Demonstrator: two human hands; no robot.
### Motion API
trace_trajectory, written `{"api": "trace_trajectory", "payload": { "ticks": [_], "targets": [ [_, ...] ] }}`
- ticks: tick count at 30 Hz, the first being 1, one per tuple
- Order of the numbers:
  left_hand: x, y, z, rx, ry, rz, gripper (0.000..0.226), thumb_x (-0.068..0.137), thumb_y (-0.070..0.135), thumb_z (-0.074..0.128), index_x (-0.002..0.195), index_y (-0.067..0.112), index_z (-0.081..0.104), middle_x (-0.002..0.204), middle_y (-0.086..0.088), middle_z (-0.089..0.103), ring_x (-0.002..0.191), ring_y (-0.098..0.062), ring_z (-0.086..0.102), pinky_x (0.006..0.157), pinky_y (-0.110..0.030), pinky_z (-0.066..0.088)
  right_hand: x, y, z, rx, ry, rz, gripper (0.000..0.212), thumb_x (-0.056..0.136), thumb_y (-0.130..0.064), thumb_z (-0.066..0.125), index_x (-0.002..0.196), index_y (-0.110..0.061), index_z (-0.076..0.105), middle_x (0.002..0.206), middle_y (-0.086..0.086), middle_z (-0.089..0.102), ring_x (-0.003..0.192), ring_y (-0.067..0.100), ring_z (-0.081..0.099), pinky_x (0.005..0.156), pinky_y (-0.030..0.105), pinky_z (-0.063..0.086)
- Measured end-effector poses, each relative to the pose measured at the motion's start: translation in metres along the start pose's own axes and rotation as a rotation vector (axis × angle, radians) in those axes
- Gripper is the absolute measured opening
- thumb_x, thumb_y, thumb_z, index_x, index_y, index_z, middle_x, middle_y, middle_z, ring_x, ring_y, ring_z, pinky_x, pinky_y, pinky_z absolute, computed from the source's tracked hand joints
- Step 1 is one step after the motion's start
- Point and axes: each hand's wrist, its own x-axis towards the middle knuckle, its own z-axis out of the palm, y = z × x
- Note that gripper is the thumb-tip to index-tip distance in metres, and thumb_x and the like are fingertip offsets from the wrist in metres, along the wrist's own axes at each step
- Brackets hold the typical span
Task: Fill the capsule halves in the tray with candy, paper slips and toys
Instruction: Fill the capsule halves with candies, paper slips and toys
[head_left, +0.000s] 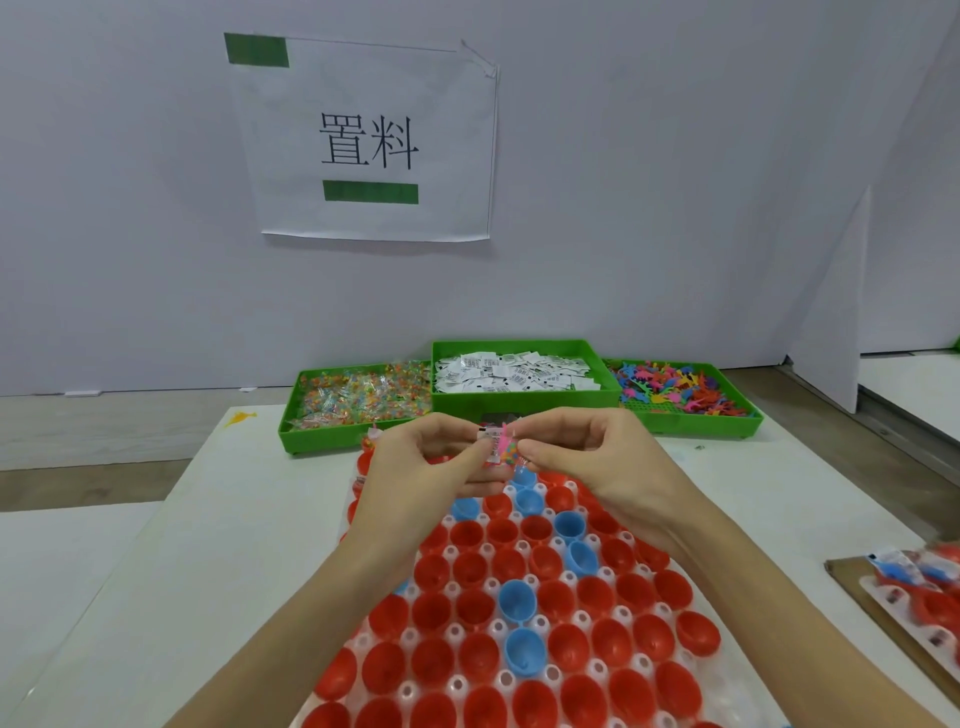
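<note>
Closest to us, the tray (457, 686) of red and blue capsule halves (470, 605). Above its far end our left hand (431, 457) and right hand (592, 457) pinch a small candy-slip-toy bundle (497, 448). Behind: green bins of candy (358, 397), paper slips (514, 371), toys (680, 389).

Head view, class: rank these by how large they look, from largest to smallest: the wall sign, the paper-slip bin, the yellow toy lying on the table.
1. Wall sign, clearly the largest.
2. Paper-slip bin; it sits nearer than the sign, yet looks smaller.
3. Yellow toy, by far the smallest.
</note>
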Motion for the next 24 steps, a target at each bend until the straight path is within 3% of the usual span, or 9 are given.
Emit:
{"api": "trace_trajectory", "payload": {
  "ticks": [5,11,19,24],
  "targets": [
    [-0.004,0.005,0.002,0.022,-0.025,0.028,0.014,0.088,0.013,0.079,0.094,0.002,0.073,0.08,-0.013,0.078,0.077,-0.028,0.079,0.065,-0.028,0.063,-0.002,-0.005,0.004,0.053,0.006,0.004,0.016,0.088,-0.015,0.078,0.102,-0.022,0.081,0.102,0.0,0.079,0.1,0.014,0.075,0.084,0.017,0.056],
    [-0.004,0.006,-0.001,-0.071,-0.025,-0.069,0.023,0.082,0.015,0.084,0.096,0.0,0.075,0.082,-0.017,0.078,0.078,-0.03,0.079,0.064,-0.028,0.063,-0.003,-0.005,0.011,0.011,0.016,-0.014,0.017,0.088,-0.019,0.079,0.104,-0.025,0.08,0.102,-0.002,0.079,0.1,0.012,0.075,0.087,0.02,0.057],
    [-0.004,0.006,0.001,0.035,0.034,0.099,0.014,0.083,0.019,0.084,0.091,0.01,0.077,0.081,-0.01,0.078,0.077,-0.027,0.078,0.069,-0.028,0.063,-0.004,-0.005,0.006,0.035,0.102,0.032,0.015,0.088,-0.015,0.078,0.099,-0.023,0.082,0.098,-0.004,0.08,0.095,0.009,0.075,0.078,0.014,0.056],
    [-0.005,0.009,0.0,0.112,0.038,0.132,0.01,0.084,0.02,0.083,0.09,0.013,0.08,0.076,-0.006,0.078,0.071,-0.021,0.077,0.065,-0.023,0.06,-0.004,-0.007,0.008,0.041,0.065,0.029,0.016,0.087,-0.016,0.079,0.101,-0.023,0.081,0.101,-0.003,0.079,0.099,0.01,0.075,0.082,0.016,0.057]
  ]
}}
